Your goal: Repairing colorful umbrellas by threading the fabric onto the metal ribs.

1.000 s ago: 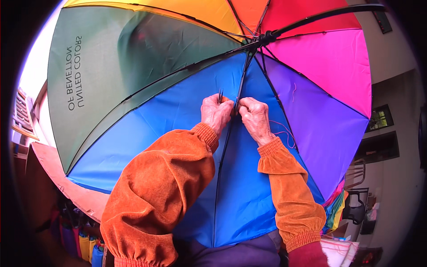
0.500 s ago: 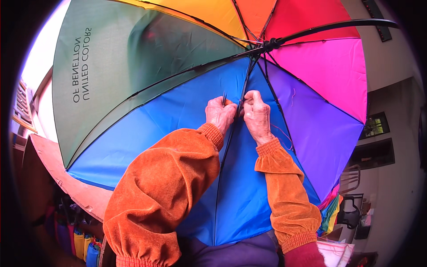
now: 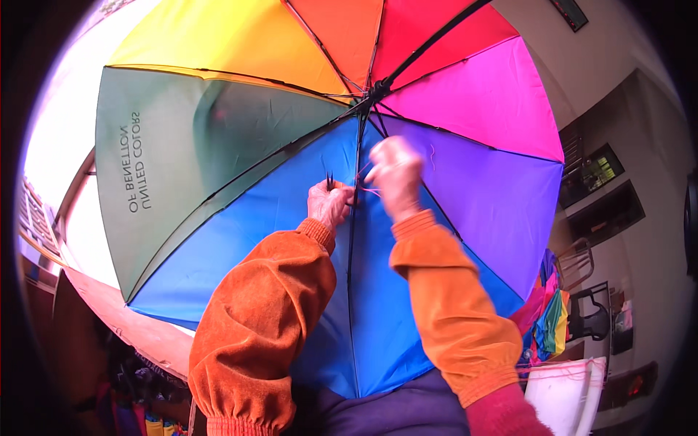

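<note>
An open umbrella with rainbow panels and one grey-green panel lies inside-up before me, its black ribs meeting at the hub. My left hand is closed at a rib over the blue panel. From its fingers stick the two dark points of thread snips, with a bit of orange beside them. Just right of the rib, my right hand is raised and blurred, its fingers drawn together. Pink thread runs between the rib and this hand; the exact pinch is smeared.
The black shaft slants up and right from the hub. A reddish board edge lies under the umbrella at left. Bundled colourful fabric, a dark chair and a white piece are at right.
My right hand has lifted away from the rib, drawing pink thread. My left hand stays by the rib with the snips. The umbrella has shifted in view, its shaft now steeper.
</note>
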A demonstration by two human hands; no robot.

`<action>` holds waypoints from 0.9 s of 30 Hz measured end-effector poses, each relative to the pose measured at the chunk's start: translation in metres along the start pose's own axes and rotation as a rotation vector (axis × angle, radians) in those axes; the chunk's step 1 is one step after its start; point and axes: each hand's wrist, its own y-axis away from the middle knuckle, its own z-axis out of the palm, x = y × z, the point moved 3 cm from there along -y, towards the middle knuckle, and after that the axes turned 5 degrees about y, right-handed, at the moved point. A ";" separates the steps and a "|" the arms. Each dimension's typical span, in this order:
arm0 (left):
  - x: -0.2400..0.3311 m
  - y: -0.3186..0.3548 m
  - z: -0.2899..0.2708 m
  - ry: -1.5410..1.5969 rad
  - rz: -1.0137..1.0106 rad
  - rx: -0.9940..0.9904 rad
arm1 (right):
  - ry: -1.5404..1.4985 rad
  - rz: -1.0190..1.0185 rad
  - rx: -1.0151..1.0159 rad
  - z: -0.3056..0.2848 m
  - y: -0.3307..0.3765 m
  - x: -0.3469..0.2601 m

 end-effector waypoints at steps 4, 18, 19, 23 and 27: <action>0.002 -0.007 0.008 -0.197 0.125 -0.015 | -0.574 0.132 0.034 -0.121 -0.069 -0.074; 0.017 -0.022 0.000 -0.136 0.322 -0.049 | -0.166 0.166 0.131 -0.240 -0.083 -0.044; 0.016 -0.021 -0.003 0.020 0.099 -0.003 | -0.124 0.156 -0.056 -0.196 -0.068 -0.028; 0.016 -0.013 -0.007 0.058 0.044 -0.031 | 0.218 0.214 -0.498 -0.046 0.001 0.000; 0.020 -0.010 -0.005 0.114 0.050 -0.077 | 0.611 -0.544 -0.483 0.009 0.016 0.011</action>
